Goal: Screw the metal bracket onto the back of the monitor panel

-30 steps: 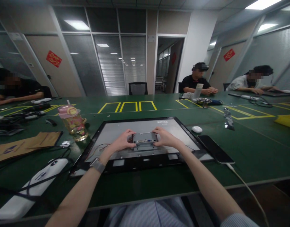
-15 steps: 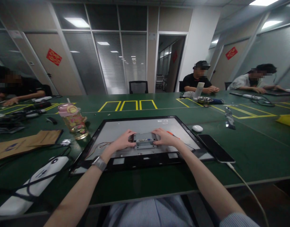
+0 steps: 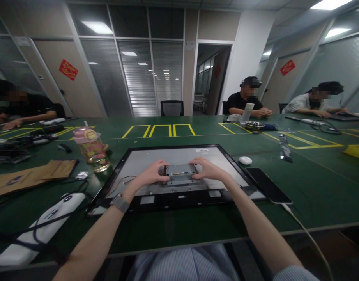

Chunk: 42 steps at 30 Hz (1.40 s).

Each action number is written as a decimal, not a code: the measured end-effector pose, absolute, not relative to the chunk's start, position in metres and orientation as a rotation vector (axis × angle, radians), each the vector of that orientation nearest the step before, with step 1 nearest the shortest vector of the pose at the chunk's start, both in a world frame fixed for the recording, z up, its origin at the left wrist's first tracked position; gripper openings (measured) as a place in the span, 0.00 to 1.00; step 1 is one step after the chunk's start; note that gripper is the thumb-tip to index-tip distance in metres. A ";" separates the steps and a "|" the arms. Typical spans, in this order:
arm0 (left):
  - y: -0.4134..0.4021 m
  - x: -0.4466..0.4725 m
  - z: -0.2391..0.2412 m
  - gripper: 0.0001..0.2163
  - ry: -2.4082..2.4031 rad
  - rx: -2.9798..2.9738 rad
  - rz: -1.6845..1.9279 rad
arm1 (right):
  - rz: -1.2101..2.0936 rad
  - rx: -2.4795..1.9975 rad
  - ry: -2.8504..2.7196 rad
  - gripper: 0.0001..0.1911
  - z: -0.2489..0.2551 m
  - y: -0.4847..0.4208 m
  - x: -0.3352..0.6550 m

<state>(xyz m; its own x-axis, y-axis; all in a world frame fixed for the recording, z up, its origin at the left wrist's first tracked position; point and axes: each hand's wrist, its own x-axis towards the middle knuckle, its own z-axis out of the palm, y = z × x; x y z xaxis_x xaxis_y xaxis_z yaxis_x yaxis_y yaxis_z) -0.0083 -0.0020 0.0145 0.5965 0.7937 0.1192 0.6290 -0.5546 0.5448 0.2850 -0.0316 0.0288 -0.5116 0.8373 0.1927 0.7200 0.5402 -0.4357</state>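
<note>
A monitor panel (image 3: 156, 159) with a black frame lies back side up on the green table. At its middle is a metal port housing (image 3: 182, 180) with a row of connectors, one of them blue, facing me. My left hand (image 3: 151, 173) closes on the housing's left end, thumb in front and fingers behind. My right hand (image 3: 210, 170) grips the right end in the same way. Whether the housing rests on the panel or is slightly lifted, I cannot tell. Thin wires (image 3: 121, 182) lie on the panel left of my left hand.
Right of the panel are a phone (image 3: 268, 185) on a cable and a white earbud case (image 3: 245, 160). To the left stand a pink-lidded bottle (image 3: 93, 150), a paper bag (image 3: 30, 177) and a white power strip (image 3: 41, 230). Several people sit across the table.
My right hand has shifted slightly at the housing's right end. The orange object that showed behind it is now hidden. Both hands keep hold of the housing.
</note>
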 end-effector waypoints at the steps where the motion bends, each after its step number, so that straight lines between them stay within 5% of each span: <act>1: -0.003 -0.009 0.015 0.25 1.128 2.384 0.488 | 0.438 -1.268 -2.412 0.31 0.030 -0.033 0.285; 42: -0.027 0.004 0.017 0.29 1.076 2.471 0.345 | 0.600 -1.282 -2.572 0.33 0.038 -0.051 0.272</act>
